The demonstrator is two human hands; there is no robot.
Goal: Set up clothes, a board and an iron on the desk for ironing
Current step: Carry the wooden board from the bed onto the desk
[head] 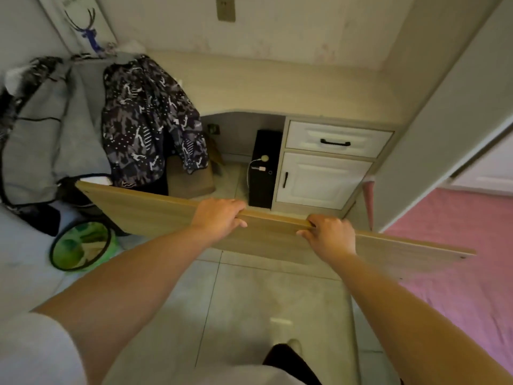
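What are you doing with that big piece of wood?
A person is carrying a long wooden board with both hands, the left hand and the right hand gripping its top edge near the middle, fingers curled over it. The board is held in the air in front of the desk, not yet laid on it. A dark patterned garment hangs over the desk's left end. No iron is in view.

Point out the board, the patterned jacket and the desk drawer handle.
board (155,215): head view, bare wooden face left of the hands.
jacket (144,115): head view, middle of the patterned fabric.
drawer handle (335,142): head view, centre of the black bar.
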